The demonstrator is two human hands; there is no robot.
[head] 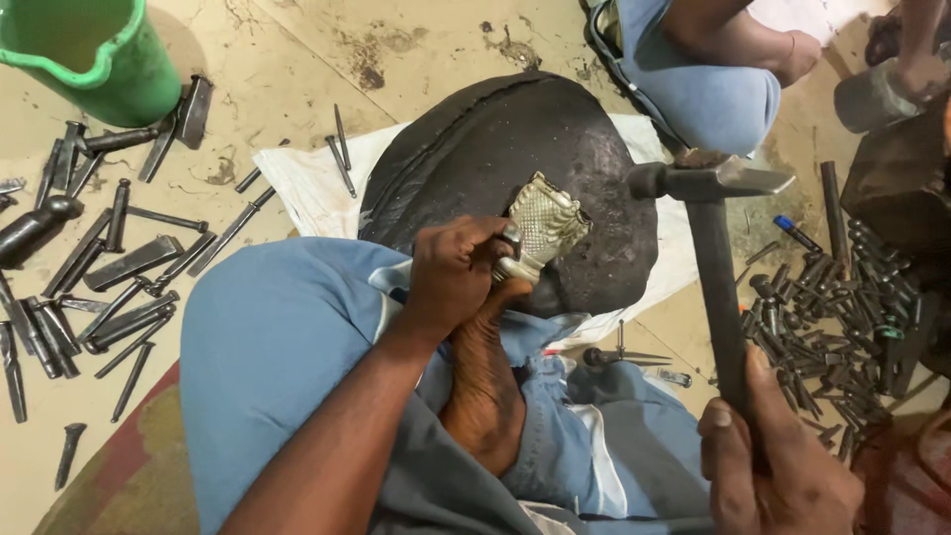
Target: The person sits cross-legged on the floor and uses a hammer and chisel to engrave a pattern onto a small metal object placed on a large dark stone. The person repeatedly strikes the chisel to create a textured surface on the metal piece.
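Your left hand (456, 272) was closed around a small punch, barely visible between the fingers, with its tip pressed to the patterned metal piece (545, 226). That piece lay on the black dome-shaped block (475, 149), just beside your knuckles at about 2 o'clock from the hand, its long axis running from 7 to 1 o'clock. Your foot (485, 376) reached up beneath it.

Your right hand (768, 461) was clenched on the handle of the hammer (708, 180), whose head hung at 3 o'clock from the metal piece, apart from it, the handle running down to 5 o'clock. The left hand was the nearer one; nothing stood between hammer head and punch.

Loose punches (842, 297) lay heaped on the floor (297, 59) at 3 o'clock, more chisels (109, 267) at 9 o'clock, a green bucket (99, 50) at 10 o'clock. Another person's knee (703, 89) sat at 1 o'clock.
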